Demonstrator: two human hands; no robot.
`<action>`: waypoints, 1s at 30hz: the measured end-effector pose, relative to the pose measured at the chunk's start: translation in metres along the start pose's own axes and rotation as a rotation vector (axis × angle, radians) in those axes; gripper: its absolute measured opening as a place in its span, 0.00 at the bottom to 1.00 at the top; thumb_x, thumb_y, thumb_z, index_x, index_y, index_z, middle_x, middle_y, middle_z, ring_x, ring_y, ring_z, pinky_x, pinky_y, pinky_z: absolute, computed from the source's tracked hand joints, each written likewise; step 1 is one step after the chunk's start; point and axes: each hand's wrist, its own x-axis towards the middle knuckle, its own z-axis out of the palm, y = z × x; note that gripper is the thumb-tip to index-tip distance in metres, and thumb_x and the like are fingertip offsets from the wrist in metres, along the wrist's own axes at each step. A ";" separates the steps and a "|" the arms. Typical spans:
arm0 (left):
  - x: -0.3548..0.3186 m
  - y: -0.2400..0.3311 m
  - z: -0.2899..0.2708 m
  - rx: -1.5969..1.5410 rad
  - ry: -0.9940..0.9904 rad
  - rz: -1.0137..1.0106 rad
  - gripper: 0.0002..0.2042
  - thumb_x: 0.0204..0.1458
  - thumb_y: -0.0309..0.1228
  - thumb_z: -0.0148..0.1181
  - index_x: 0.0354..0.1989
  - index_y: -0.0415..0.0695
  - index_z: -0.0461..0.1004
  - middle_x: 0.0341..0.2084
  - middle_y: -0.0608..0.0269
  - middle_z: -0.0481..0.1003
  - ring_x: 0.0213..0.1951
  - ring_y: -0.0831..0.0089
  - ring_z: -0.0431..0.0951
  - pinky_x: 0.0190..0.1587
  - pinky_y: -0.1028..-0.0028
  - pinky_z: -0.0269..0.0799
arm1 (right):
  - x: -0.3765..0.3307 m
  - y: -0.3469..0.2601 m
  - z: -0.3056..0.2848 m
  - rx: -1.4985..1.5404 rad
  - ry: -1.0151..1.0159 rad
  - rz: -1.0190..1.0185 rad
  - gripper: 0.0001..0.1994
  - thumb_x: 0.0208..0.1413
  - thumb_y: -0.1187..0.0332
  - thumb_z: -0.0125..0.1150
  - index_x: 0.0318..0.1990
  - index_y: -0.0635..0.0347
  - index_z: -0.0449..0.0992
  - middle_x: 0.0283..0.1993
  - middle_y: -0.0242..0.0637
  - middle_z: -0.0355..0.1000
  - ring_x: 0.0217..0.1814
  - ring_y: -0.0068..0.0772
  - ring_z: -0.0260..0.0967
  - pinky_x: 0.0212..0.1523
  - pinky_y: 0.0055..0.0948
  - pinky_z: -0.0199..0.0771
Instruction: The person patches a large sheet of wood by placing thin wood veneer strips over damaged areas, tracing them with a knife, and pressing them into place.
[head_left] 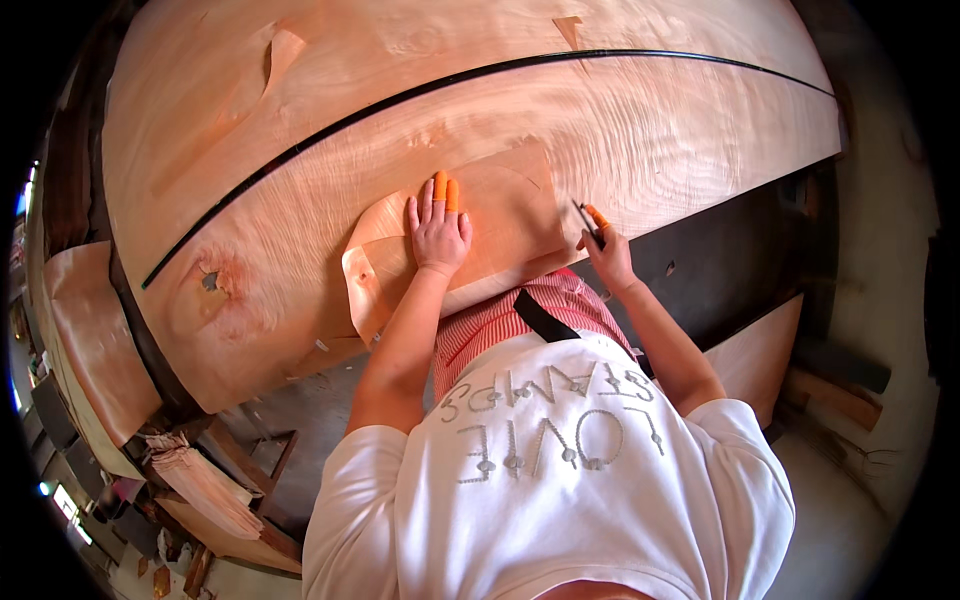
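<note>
Resting left hand (440,240): flat, your fingers slightly apart.
Veneer piece (510,215): under your left palm, reaching out on both sides.
Right hand (612,258): your fingers pinch a slim dark tool (590,223).
Black strip (430,85): crosses the large sheet (690,130) beyond both hands.

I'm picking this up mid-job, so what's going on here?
The person's left hand presses flat on a smaller wood sheet lying on a large wood sheet. The right hand, near the large sheet's near edge, holds a slim dark tool, perhaps a knife, just right of the smaller piece. A long black strip lies across the large sheet beyond both hands, and a ragged hole shows at its left.
</note>
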 end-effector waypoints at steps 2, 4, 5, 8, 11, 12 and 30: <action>0.001 0.001 -0.001 0.010 0.012 0.002 0.27 0.50 0.40 0.46 0.60 0.43 0.58 0.63 0.57 0.54 0.63 0.62 0.52 0.63 0.55 0.42 | 0.013 0.007 0.003 0.075 0.070 0.014 0.23 0.52 0.65 0.57 0.55 0.62 0.64 0.25 0.37 0.74 0.23 0.24 0.69 0.28 0.25 0.68; 0.003 0.003 -0.003 0.015 0.005 0.017 0.27 0.50 0.40 0.46 0.60 0.43 0.59 0.62 0.57 0.54 0.63 0.62 0.52 0.63 0.55 0.42 | 0.027 0.011 0.021 0.167 0.221 -0.050 0.21 0.50 0.64 0.60 0.50 0.65 0.68 0.28 0.37 0.74 0.24 0.21 0.68 0.29 0.23 0.68; 0.004 0.004 -0.004 0.018 0.003 0.021 0.27 0.50 0.40 0.46 0.60 0.43 0.59 0.62 0.57 0.54 0.63 0.62 0.53 0.63 0.55 0.42 | 0.032 0.009 0.028 0.209 0.219 -0.055 0.20 0.49 0.64 0.61 0.48 0.65 0.69 0.29 0.37 0.74 0.25 0.21 0.68 0.29 0.23 0.68; 0.004 0.005 -0.005 -0.008 0.023 0.025 0.27 0.50 0.40 0.46 0.60 0.43 0.59 0.62 0.57 0.54 0.63 0.62 0.53 0.62 0.55 0.43 | 0.044 -0.001 0.045 0.385 0.196 -0.040 0.17 0.47 0.65 0.65 0.41 0.65 0.70 0.31 0.34 0.73 0.27 0.20 0.67 0.30 0.21 0.68; 0.000 0.001 -0.003 -0.001 0.022 0.011 0.27 0.50 0.40 0.47 0.59 0.43 0.59 0.62 0.56 0.54 0.63 0.62 0.53 0.62 0.55 0.43 | 0.043 -0.030 0.033 0.480 -0.069 0.128 0.14 0.49 0.65 0.64 0.39 0.63 0.71 0.24 0.25 0.67 0.25 0.13 0.61 0.26 0.15 0.60; 0.000 0.001 -0.002 -0.011 0.023 0.007 0.27 0.50 0.40 0.47 0.59 0.43 0.59 0.62 0.57 0.54 0.63 0.62 0.53 0.62 0.55 0.43 | 0.042 -0.035 0.027 0.507 -0.108 0.115 0.12 0.50 0.64 0.64 0.37 0.59 0.71 0.23 0.23 0.63 0.23 0.10 0.55 0.21 0.13 0.52; 0.002 -0.031 -0.055 -0.187 0.086 -0.033 0.32 0.43 0.35 0.61 0.59 0.43 0.59 0.58 0.50 0.60 0.57 0.55 0.61 0.60 0.54 0.51 | 0.070 -0.040 0.059 1.332 -0.366 0.137 0.11 0.58 0.70 0.51 0.46 0.66 0.70 0.45 0.43 0.73 0.46 0.32 0.73 0.46 0.28 0.74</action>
